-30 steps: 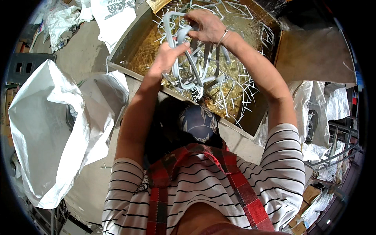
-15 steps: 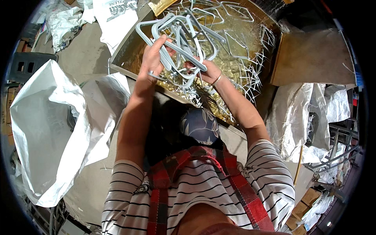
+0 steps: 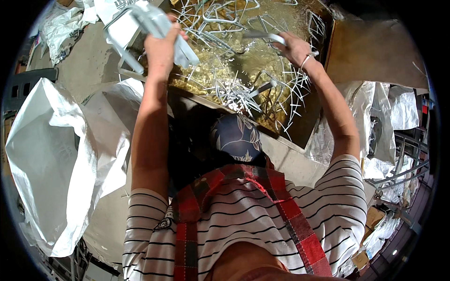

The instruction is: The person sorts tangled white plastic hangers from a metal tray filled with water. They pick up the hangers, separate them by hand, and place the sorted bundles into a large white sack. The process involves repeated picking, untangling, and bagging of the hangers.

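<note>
Several grey, rounded plastic frames point(image 3: 154, 23) are bunched together and blurred by motion; my left hand point(image 3: 161, 51) is closed round them above the left edge of the metal basin point(image 3: 197, 99). Over the basin's right side, my right hand point(image 3: 294, 50) pinches a grey plastic frame point(image 3: 267, 35), seen nearly edge-on and smeared. Shallow yellowish water fills the basin. In it lie more grey frames point(image 3: 220, 16) toward the far side and thin white plastic sprues point(image 3: 241, 96) near the front edge and along the right.
A large open white sack point(image 3: 42, 164) stands at my left. White woven sacks point(image 3: 375, 122) hang at the right, below a brown board point(image 3: 377, 56). A dark plastic crate point(image 3: 28, 86) is at the far left. My knee point(image 3: 236, 136) is close to the basin's front edge.
My hands have parted: the left moved left and up with the bunch of frames, the right moved right and up with one grey frame. Before, both held the tangled bunch together.
</note>
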`<state>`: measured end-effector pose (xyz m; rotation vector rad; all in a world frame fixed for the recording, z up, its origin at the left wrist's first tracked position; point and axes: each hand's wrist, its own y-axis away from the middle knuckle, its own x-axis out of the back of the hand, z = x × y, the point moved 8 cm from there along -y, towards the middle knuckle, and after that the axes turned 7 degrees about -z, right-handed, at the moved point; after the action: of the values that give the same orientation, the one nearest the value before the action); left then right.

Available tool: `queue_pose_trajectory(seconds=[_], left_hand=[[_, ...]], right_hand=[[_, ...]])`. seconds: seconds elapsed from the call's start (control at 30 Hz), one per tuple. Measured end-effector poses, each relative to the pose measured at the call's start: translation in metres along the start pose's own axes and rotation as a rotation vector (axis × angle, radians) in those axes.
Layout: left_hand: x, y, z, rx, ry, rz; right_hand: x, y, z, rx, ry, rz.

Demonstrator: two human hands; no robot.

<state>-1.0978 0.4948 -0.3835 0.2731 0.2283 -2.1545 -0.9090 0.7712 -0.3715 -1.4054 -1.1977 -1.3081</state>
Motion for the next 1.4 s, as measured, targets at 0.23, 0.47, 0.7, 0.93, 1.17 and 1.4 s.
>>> queue_pose_trajectory(seconds=[0.23, 0.47, 0.7, 0.93, 1.17, 1.4], left_hand=[[-0.071, 0.021, -0.02, -0.138, -0.397, -0.432], [-0.035, 0.019, -0.024, 0.099, -0.296, -0.214], [0.025, 0.002, 0.013, 0.095, 0.247, 0.106], [0.047, 0.011, 0.003, 0.18, -0.032, 0.191], [0.031, 0.006, -0.008, 0.204, 0.073, 0.168], [0.023, 0.016, -0.001, 0.115, -0.103, 0.058]], right_hand=[[0.043, -0.038, -0.118, 0.38, -0.186, -0.062], [0.02, -0.069, -0.093, 0.407, -0.626, 0.188], [-0.246, 0.052, 0.043, 0.153, 0.458, -0.717], [-0.226, 0.034, 0.033, 0.083, 0.221, -0.796], [-0.247, -0.071, 0.015, -0.009, 0.376, -1.044], [-0.211, -0.055, -0.052, 0.152, 0.296, -0.699]])
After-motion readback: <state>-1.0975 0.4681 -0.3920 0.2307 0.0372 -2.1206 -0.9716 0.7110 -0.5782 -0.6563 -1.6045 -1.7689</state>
